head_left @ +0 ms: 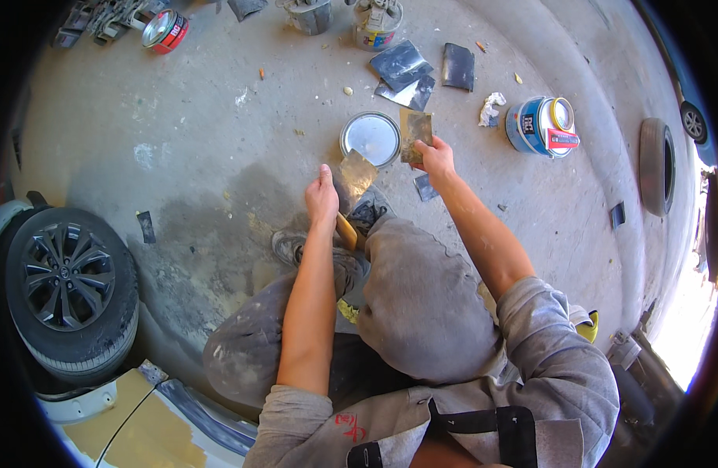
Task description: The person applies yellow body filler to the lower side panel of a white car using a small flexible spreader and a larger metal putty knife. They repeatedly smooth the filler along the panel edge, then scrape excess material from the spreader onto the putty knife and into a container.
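My left hand (322, 196) is closed on a flat, shiny, brownish putty spreader (359, 173) with a smeared face. A yellow-brown, handle-like piece (346, 232) shows below that hand; whether it joins the spreader I cannot tell. In my right hand (435, 158) is a thin rectangular spreader blade (415, 129), stained grey and tan, pinched at its lower right edge and tilted up. Between and just beyond the hands, a round tin lid (371, 140) with pale grey material on it lies on the floor, partly behind the left spreader.
Dark sheets (402, 66) and a blue-and-white can (540, 127) lie beyond my right hand. A red can (165, 31) and buckets (308, 15) stand at the back. A wheel (69, 277) and a primed car panel (140, 421) are at left; a tyre (657, 166) is at right.
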Motion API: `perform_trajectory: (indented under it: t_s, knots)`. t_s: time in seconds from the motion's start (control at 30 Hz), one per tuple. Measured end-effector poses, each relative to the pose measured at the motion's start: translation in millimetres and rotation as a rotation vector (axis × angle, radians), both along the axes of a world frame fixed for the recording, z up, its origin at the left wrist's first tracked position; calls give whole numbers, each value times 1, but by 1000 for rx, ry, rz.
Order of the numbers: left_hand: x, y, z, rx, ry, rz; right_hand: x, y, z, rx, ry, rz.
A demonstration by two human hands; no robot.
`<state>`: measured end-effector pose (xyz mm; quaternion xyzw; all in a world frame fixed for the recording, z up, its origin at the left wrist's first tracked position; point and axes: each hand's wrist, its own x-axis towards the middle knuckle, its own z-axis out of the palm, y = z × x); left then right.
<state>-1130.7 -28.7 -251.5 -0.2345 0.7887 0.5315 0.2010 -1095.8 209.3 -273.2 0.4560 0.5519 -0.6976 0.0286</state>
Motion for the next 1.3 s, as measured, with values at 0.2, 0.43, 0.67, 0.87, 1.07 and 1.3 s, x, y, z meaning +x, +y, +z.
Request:
perform_trajectory:
  t_s: [0.2,0.43,0.67,0.87,1.07,1.3]
  knots:
    - [0,17,-18,122,-135,-45,-5,-2,15,-115,11,-103]
    - [7,52,-27,444,-438,99,-7,-6,41,-168,81,-97]
    - [1,22,-45,840,-479,135,-21,-1,72,449,-12,372]
    - [2,9,-45,991,-510,199,-48,-6,98,900,-66,674]
    - [4,6,-48,953,-489,223,-84,-31,84,976,-177,1055]
    - [-1,14,-59,1029,-430,254,-123,-50,57,772,-497,1292]
